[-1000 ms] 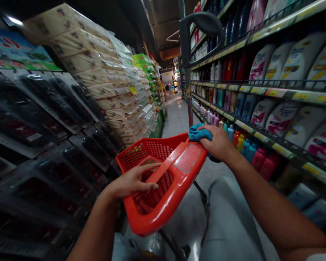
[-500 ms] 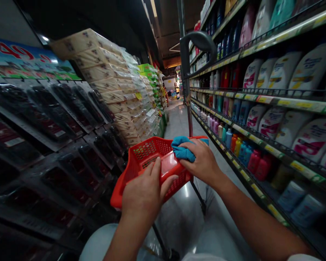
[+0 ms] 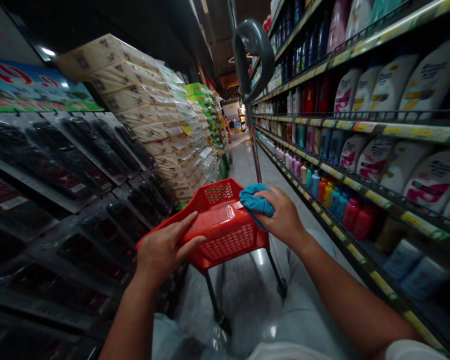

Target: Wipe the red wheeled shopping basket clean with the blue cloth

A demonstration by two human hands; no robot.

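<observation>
A red plastic shopping basket cart [image 3: 228, 245] with perforated walls stands in front of me on dark legs. My left hand [image 3: 161, 250] straddles its rim at the near left corner, with the thumb on the near side and a finger stretched along the top; its other fingers are mostly hidden. A crumpled blue cloth [image 3: 257, 202] is bunched in my right hand [image 3: 283, 215], pressed against the right end of the cart's flat top edge. A glossy clear panel [image 3: 213, 216] lies along that edge between my hands.
A grey loop handle [image 3: 253, 60] on a metal pole rises behind the basket. Shelves of shampoo bottles [image 3: 423, 85] line the right side. On the left are hanging packs [image 3: 78, 145] and a tall stack of wrapped packages [image 3: 135, 95]. A tiled aisle [image 3: 240, 155] runs ahead.
My left hand has slid left along the rim to the corner. The basket has turned and shifted slightly. My right hand keeps the blue cloth at the right end, moved a little right.
</observation>
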